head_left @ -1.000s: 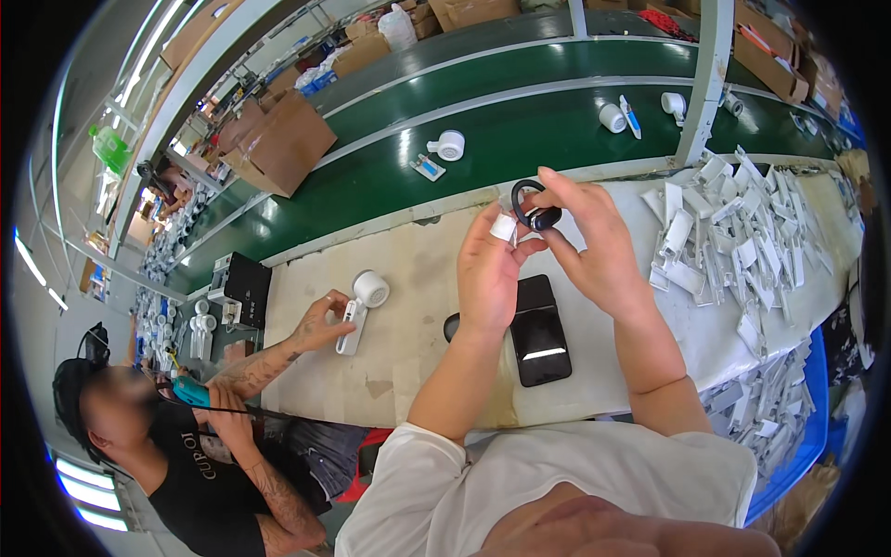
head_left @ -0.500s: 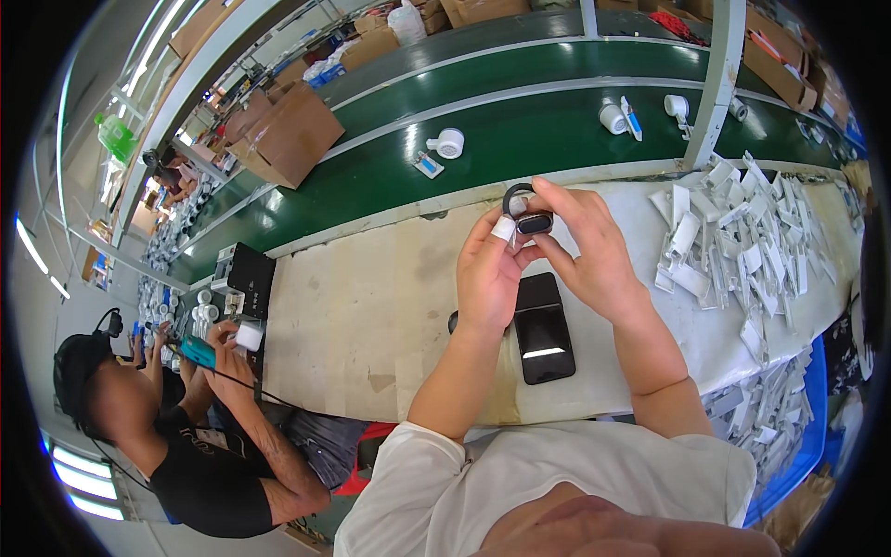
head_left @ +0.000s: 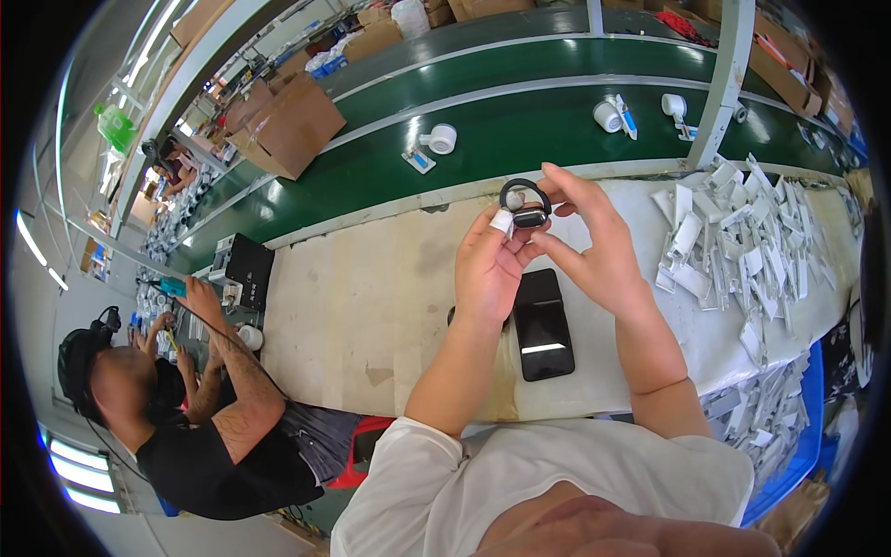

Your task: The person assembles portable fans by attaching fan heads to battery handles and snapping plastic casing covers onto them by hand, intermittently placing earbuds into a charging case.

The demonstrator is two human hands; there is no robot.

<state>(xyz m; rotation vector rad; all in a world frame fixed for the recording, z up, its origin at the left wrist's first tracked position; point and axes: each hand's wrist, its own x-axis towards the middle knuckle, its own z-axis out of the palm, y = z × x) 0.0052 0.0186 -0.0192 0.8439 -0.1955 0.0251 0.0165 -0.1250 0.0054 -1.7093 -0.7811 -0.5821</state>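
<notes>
Both hands are raised over the worktable around a small black loop [head_left: 525,186] with a glossy dark oval piece on its lower side; its exact kind is unclear. My left hand [head_left: 488,265] is closed on its left side, with a white wrap on a fingertip. My right hand [head_left: 599,243] grips the right side between thumb and fingers, the index finger extended above. Below the hands, a black phone [head_left: 544,327] lies on the table. A dark object [head_left: 452,316] is mostly hidden under my left forearm.
White plastic parts [head_left: 724,227] are heaped at right, above a blue bin [head_left: 815,408] of similar parts. Beyond runs a green conveyor [head_left: 520,121] with white devices [head_left: 443,139] and a carton [head_left: 292,125]. At left, a co-worker [head_left: 223,446] holds a teal power tool [head_left: 170,286] beside a black box [head_left: 249,269].
The black loop has turned, so its ring shows more openly in my hands. At left, the co-worker's tool has moved up and away, and the white part has left their hand. Conveyor items shifted slightly left.
</notes>
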